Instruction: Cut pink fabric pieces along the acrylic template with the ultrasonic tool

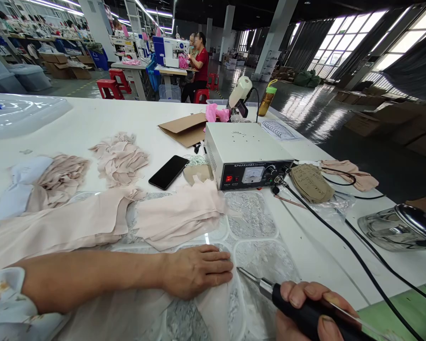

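My left hand (pixel 200 272) lies flat, palm down and fingers stretched out, on a thin pale beige cloth piece (pixel 216 310) over a clear patterned mat (pixel 259 258). In my right hand (pixel 310 308) is a handheld ultrasonic cutter (pixel 298 303) with a black handle and a pointed metal tip. The tip is just right of my left fingertips, near the cloth's edge; whether it touches anything I cannot tell. Beyond my left hand rests a stack of beige cloth pieces (pixel 181 213). Longer beige cloth strips (pixel 74 222) are spread above my left forearm.
A control box (pixel 248 147) with a dial stands mid-table, its black cable (pixel 344 241) curving to the right. Around it are a phone (pixel 168 172), brown card templates (pixel 311 182), a glass canister (pixel 401 227) and a lamp-like device (pixel 239 92). Fabric piles (pixel 120 158) lie left. A person (pixel 199 61) sits beyond.
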The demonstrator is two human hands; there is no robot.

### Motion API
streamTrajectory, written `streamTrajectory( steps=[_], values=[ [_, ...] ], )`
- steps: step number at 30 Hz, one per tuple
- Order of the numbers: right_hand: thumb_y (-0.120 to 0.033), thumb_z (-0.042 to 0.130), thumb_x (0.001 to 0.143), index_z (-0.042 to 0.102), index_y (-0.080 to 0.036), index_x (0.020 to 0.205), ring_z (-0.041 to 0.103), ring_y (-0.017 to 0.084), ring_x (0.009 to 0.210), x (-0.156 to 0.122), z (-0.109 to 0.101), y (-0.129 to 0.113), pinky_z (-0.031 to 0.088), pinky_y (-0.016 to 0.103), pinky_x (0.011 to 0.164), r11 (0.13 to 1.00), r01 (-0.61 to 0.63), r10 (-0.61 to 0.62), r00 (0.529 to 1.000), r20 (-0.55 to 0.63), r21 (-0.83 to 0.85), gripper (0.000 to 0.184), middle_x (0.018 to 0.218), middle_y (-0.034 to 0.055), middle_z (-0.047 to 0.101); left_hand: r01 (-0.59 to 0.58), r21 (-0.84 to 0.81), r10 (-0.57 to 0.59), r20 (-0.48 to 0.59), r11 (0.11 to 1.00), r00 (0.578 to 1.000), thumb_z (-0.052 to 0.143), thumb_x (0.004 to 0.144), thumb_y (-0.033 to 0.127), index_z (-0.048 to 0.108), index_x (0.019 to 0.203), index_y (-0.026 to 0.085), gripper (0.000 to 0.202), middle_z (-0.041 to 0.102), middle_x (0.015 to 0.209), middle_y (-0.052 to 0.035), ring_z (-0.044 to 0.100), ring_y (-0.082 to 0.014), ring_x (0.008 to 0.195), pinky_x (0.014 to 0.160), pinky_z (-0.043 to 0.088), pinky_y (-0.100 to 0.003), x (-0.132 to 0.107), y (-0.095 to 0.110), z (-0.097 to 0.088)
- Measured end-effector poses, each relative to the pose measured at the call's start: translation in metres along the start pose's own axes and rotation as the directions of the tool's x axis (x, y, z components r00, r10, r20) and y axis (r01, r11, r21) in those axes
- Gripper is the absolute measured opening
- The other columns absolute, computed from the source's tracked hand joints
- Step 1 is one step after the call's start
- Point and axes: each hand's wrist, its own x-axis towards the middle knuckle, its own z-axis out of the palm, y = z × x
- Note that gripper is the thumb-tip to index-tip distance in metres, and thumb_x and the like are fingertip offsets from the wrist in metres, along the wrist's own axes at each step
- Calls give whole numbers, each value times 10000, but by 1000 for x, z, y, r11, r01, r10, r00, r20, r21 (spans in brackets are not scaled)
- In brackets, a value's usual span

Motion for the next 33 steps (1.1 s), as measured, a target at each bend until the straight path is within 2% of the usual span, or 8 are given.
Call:
streamTrajectory(
  steps=[6, 12, 22, 28, 33],
  values=[
    [-239, 559, 768, 493, -234, 808, 448, 112, 538, -1, -1, 4, 443, 277, 480, 998, 56, -55, 997, 49, -5, 77, 702, -37, 449, -4, -7, 3, -24, 1000, 1000, 379, 962, 167, 545, 1257, 44, 360, 575, 1317, -155, 484, -272, 1272, 1079, 370, -387, 0, 0, -1],
    [-205, 517, 818, 467, -254, 869, 465, 114, 613, -2, -11, 10, 475, 289, 564, 997, 79, -77, 986, 147, -10, 86, 784, -35, 420, -6, -9, 6, -41, 1000, 999, 351, 969, 165, 551, 1245, 40, 363, 581, 1307, -153, 489, -271, 1257, 1065, 379, -388, 1, 0, 0],
    [-200, 502, 790, 489, -228, 833, 451, 121, 605, -2, -4, 12, 459, 299, 543, 998, 57, -59, 993, 100, 16, 53, 761, -18, 443, -7, -8, 6, -48, 1000, 999, 339, 976, 168, 554, 1247, 36, 370, 583, 1306, -149, 486, -269, 1260, 1071, 373, -382, 0, -1, 1],
    [-184, 520, 772, 487, -233, 807, 461, 118, 578, 1, 1, 10, 462, 300, 531, 998, 62, -64, 992, 110, 26, 69, 747, -20, 468, -4, -39, 2, -44, 999, 999, 339, 974, 170, 516, 1288, 35, 385, 559, 1337, -158, 461, -276, 1291, 1087, 357, -400, -1, -2, 2],
    [-214, 542, 754, 505, -226, 815, 460, 109, 549, 0, 2, 2, 443, 269, 496, 997, 40, -42, 998, 46, 60, 72, 719, -27, 456, 14, -94, -17, -23, 995, 1000, 338, 984, 164, 455, 1343, 60, 392, 555, 1347, -156, 455, -269, 1308, 1095, 350, -408, -1, -2, 0]
  ],
)
